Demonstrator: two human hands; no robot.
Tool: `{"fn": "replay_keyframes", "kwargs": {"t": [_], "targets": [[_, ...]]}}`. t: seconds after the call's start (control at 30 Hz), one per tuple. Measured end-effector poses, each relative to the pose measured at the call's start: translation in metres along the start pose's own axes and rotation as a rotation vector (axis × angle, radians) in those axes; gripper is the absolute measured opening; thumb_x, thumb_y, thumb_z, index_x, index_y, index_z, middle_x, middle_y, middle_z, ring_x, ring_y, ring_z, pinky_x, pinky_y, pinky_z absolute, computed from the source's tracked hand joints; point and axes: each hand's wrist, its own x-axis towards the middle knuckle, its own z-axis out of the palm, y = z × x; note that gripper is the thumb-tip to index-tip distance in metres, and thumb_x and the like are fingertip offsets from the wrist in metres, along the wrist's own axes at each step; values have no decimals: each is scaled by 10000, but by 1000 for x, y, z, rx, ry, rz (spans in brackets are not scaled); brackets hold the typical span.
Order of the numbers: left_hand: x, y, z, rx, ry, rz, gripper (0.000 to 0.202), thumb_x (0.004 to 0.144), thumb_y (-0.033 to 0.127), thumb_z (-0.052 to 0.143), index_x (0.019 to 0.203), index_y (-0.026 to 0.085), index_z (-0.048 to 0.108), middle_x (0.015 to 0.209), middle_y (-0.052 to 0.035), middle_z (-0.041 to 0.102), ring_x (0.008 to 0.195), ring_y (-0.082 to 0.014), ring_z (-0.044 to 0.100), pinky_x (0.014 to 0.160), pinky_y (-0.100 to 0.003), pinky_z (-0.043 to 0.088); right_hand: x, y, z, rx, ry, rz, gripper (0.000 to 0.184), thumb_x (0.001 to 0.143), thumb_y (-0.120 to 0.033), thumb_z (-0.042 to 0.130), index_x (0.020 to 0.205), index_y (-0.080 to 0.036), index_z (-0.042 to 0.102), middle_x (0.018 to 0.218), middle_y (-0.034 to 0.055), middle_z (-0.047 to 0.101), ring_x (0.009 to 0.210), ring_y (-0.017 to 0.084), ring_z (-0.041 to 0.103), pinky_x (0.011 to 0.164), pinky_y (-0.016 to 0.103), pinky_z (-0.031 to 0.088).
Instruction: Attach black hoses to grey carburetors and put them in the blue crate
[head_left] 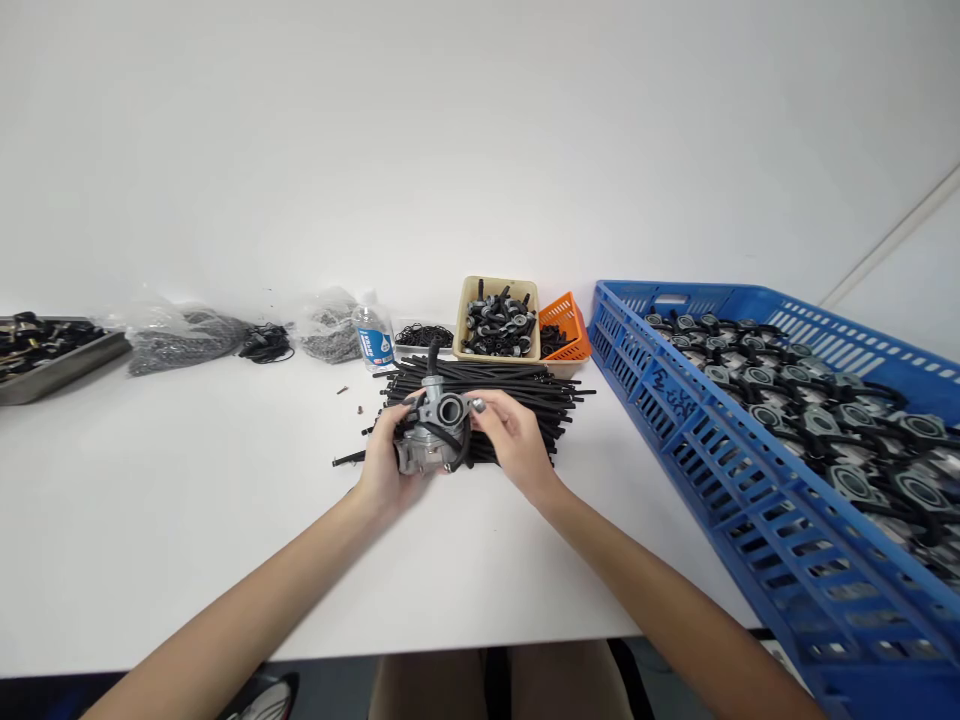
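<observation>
A grey metal carburetor (430, 425) with a black cap on top and a black hose curving round its front is held just above the table. My left hand (388, 455) is closed round its left side. At the right flange, the fingers of my right hand (516, 438) pinch against the carburetor; whether a small part sits between them is hidden. Behind and beneath it lies a pile of black rubber hoses (517, 385).
To the right stands a blue crate (720, 490) full of carburetors. Along the wall are a cream bin (536, 340) of black and metal parts, an orange basket (576, 325), a bottle (375, 335), plastic bags (187, 335) of small parts and a metal tray (90, 362).
</observation>
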Motion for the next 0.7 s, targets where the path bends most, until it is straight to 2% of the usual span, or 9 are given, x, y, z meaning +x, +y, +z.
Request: {"fn": "replay_keyframes", "kwargs": {"t": [0.07, 0.13, 0.23, 0.33, 0.43, 0.7], "targets": [[-2, 4, 3, -103, -12, -126, 375, 790, 437, 490, 1044, 189, 611, 765, -53, 698, 597, -247, 672, 357, -293, 460, 2, -6, -5, -69, 85, -57, 344, 883, -509, 588, 993, -202, 698, 886, 53, 701, 827, 184, 652, 742, 306, 533], [-5, 5, 6, -183, -56, -241, 409, 792, 446, 489, 1077, 181, 616, 778, -68, 718, 653, -273, 698, 402, -310, 491, 5, -12, -9, -92, 126, -83, 356, 865, -519, 609, 1007, -208, 709, 903, 51, 694, 826, 175, 629, 736, 296, 517], [-10, 3, 5, -226, -196, -417, 459, 791, 478, 515, 1103, 157, 618, 781, -91, 736, 703, -298, 715, 472, -347, 535, 7, -18, -12, 4, 71, -71, 409, 799, -555, 675, 1032, -220, 714, 945, 50, 696, 846, 176, 624, 734, 299, 520], [-13, -3, 1, -224, -351, -560, 507, 797, 547, 533, 1077, 137, 634, 807, -114, 747, 727, -308, 721, 604, -431, 584, 8, -19, -13, 84, -36, -8, 409, 762, -583, 705, 935, -213, 727, 864, 47, 691, 768, 173, 624, 621, 287, 499], [-14, -6, -4, -215, -435, -602, 559, 796, 613, 529, 1048, 128, 646, 819, -129, 750, 733, -310, 724, 667, -459, 587, 8, -19, -13, 113, -95, 17, 410, 728, -598, 735, 795, -195, 708, 734, 37, 660, 662, 162, 613, 527, 271, 450], [-14, -3, -4, -150, -456, -610, 687, 763, 701, 507, 1149, 142, 610, 710, -91, 730, 590, -295, 702, 539, -384, 536, 7, -20, -13, 137, -106, 4, 417, 699, -603, 759, 753, -195, 689, 711, 31, 650, 622, 153, 600, 509, 266, 443]]}}
